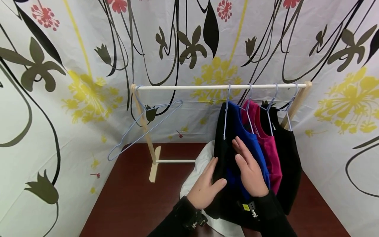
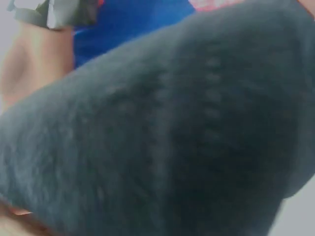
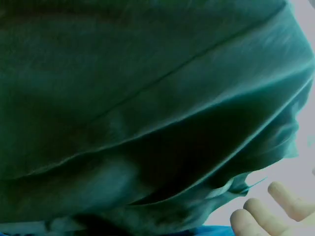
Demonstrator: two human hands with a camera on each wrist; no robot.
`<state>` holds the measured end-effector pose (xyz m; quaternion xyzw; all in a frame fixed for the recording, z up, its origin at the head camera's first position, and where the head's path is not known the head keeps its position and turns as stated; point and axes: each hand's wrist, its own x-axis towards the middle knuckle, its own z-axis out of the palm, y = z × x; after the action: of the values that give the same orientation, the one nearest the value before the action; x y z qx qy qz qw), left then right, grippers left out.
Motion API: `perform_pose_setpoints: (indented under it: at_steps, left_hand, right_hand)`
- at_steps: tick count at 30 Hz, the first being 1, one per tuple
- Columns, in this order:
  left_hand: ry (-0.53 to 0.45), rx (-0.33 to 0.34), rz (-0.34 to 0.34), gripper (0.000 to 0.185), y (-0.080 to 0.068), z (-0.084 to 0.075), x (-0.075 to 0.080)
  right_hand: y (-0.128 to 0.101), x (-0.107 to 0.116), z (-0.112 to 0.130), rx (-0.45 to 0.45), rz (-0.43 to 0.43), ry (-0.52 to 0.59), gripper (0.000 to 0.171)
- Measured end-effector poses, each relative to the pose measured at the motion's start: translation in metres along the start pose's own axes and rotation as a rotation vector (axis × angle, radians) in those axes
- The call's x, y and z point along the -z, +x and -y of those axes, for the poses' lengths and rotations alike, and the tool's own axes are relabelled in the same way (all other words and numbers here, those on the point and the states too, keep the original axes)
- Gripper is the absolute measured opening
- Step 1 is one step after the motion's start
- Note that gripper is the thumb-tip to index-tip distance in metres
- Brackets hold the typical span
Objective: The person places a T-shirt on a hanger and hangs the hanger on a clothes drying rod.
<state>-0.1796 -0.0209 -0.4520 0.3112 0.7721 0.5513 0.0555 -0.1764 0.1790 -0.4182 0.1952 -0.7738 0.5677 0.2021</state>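
A wooden clothes rack stands on a dark red table. At its right end hang a black garment, a blue one, a magenta one and another black one, each on a pale blue hanger. My left hand lies with straight fingers against the left edge of the first black garment, thumb across its front. My right hand rests flat on the blue garment, fingers extended. The left wrist view is filled by black fabric. The right wrist view shows dark cloth and straight fingertips.
An empty pale blue hanger hangs tilted at the rail's left end. A white cloth lies on the table under the garments. Flower-patterned sheets wall in the table on the left, back and right.
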Motion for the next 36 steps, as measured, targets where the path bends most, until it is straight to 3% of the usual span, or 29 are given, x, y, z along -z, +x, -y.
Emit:
perform_pose_setpoints:
  at_steps: [6, 12, 16, 22, 24, 29, 32, 36]
  left_hand:
    - [0.032, 0.041, -0.002, 0.071, -0.012, 0.009, 0.009]
    - [0.108, 0.098, -0.072, 0.071, -0.028, 0.021, 0.028]
    - [0.119, 0.109, -0.127, 0.071, -0.035, 0.026, 0.044]
    - [0.136, 0.156, -0.178, 0.069, -0.044, 0.034, 0.061]
    - [0.137, 0.166, -0.194, 0.069, -0.047, 0.038, 0.065]
    - [0.179, 0.132, -0.263, 0.069, -0.053, 0.045, 0.078]
    - [0.21, 0.097, -0.305, 0.07, -0.059, 0.048, 0.091]
    - [0.273, 0.072, -0.349, 0.073, -0.067, 0.049, 0.115]
  right_hand:
    - [-0.007, -0.014, 0.03, 0.138, 0.04, -0.022, 0.059]
    - [-0.015, -0.038, 0.05, 0.209, 0.109, -0.045, 0.06]
    - [-0.022, -0.053, 0.056, 0.255, 0.122, -0.077, 0.065]
    - [-0.038, -0.082, 0.051, 0.277, 0.177, -0.021, 0.066]
    - [-0.043, -0.094, 0.045, 0.229, 0.215, 0.0, 0.063]
    - [-0.055, -0.124, 0.02, -0.013, 0.298, 0.07, 0.06]
    - [-0.058, -0.135, -0.002, -0.141, 0.284, 0.055, 0.062]
    - [-0.061, -0.134, -0.031, -0.272, 0.204, -0.002, 0.065]
